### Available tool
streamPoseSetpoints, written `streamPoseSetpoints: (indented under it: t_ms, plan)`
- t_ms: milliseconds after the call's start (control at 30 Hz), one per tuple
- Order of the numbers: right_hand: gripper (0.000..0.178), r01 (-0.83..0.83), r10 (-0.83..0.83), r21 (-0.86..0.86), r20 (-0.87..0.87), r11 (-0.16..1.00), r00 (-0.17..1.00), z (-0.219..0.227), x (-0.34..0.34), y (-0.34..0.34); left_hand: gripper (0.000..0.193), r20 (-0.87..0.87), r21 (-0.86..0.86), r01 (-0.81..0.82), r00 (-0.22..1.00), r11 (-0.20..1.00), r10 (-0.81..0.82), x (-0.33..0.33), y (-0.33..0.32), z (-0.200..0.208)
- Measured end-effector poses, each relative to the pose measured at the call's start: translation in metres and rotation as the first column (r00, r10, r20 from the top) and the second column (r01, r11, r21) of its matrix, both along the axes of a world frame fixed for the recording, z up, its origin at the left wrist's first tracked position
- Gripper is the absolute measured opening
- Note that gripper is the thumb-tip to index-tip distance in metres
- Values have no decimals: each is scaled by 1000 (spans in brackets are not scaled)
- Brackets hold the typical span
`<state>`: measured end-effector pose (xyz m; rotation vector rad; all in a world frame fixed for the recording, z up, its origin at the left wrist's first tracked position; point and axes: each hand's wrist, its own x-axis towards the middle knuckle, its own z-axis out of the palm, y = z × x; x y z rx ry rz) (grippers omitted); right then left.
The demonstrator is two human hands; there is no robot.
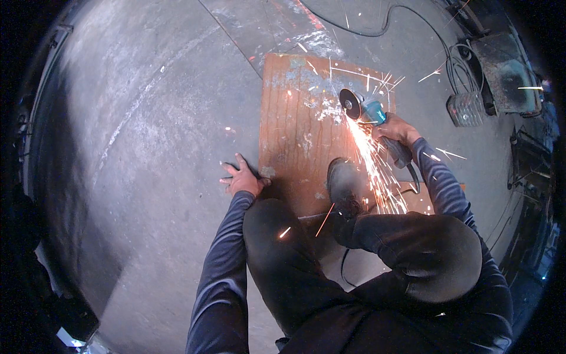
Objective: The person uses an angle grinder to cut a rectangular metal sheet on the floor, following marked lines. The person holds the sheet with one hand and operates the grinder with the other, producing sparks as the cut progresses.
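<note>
My right hand [396, 128] is wrapped round a teal and black angle grinder [374, 112]. Its dark cutting disc [350, 104] meets the work above a worn wooden board [289, 135]; what the disc touches is too small and bright to make out. A dense stream of orange sparks [374, 165] flies from there toward my bent right leg. My left hand [242, 178] holds nothing, its fingers spread beside the left edge of the board, the thumb near or touching that edge. My dark shoe [344, 183] rests on the board between my hands.
The board lies on a grey concrete floor [171, 141]. A dark cable [383, 29] curves across the floor at the top. At the right are a ribbed grey object [466, 110] with coiled cable and a worn metal box [508, 71]. Stray sparks scatter widely.
</note>
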<state>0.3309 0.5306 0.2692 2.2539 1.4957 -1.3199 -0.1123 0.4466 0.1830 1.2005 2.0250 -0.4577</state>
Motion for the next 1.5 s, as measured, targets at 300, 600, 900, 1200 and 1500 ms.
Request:
streamPoseSetpoints:
  t_ms: [300, 600, 900, 1200, 1500]
  plan:
    - [53, 65, -54, 132, -83, 989, 995, -6, 1, -2, 138, 13, -10, -15, 1000, 1000, 15, 0, 0, 0]
    - [66, 81, -73, 41, -157, 996, 985, 17, -12, -14, 140, 15, 18, -18, 1000, 1000, 18, -2, -4, -3]
    - [83, 17, -13, -71, 61, 997, 998, -26, 21, -18, 140, 34, 9, -8, 999, 1000, 8, 0, 1, -9]
    - [83, 8, -8, 15, 4, 1000, 1000, -27, 16, -10, 140, 19, 5, 7, 1000, 1000, -7, -1, 1, -11]
    - [77, 50, -50, 14, 57, 999, 997, -8, -3, -2, 140, 14, 27, 4, 1000, 1000, -5, 1, -2, -10]
